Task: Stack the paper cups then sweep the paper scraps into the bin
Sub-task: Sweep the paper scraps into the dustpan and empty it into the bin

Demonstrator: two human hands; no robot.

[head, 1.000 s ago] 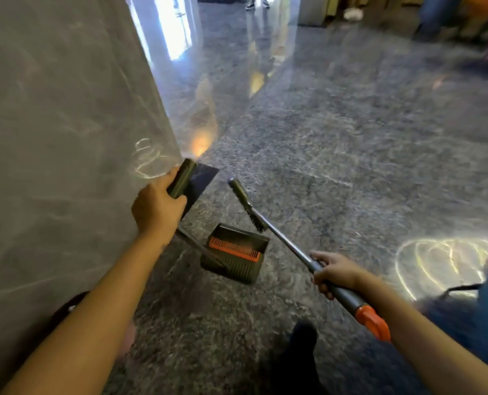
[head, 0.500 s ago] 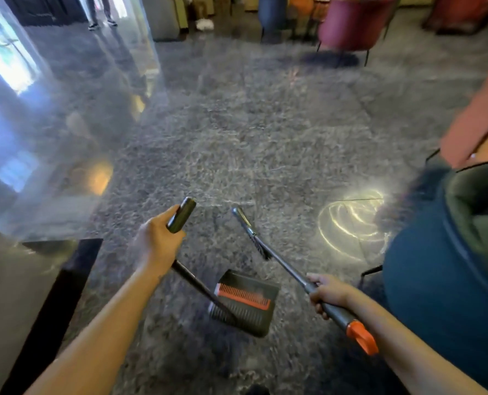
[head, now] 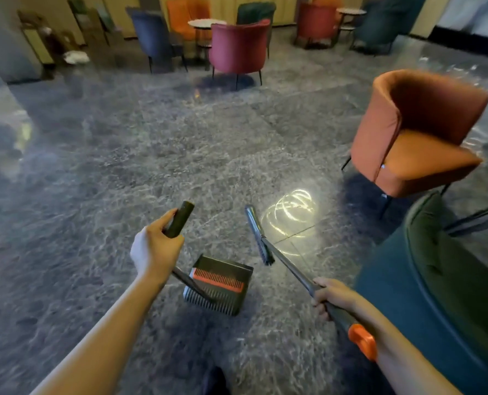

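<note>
Right hand [head: 332, 296]: closing around the broom [head: 282, 262] shaft; the shaft is running up-left, head ahead of the fingers.
Left hand [head: 154, 252]: gripping the dustpan [head: 218, 286] handle; the pan is hanging just below-right, off the floor [head: 123, 166].
Scraps, cups, bin: not showing anywhere, so neither hand is nearer.
Change: the view is now facing the orange chair [head: 416, 132], no longer the wall.

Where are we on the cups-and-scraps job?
Tools are fetched: left hand holds the dustpan by its handle, right hand holds the broom. No cups, scraps or bin in view, so stacking can't be judged; sweeping and dumping still look ahead.
</note>
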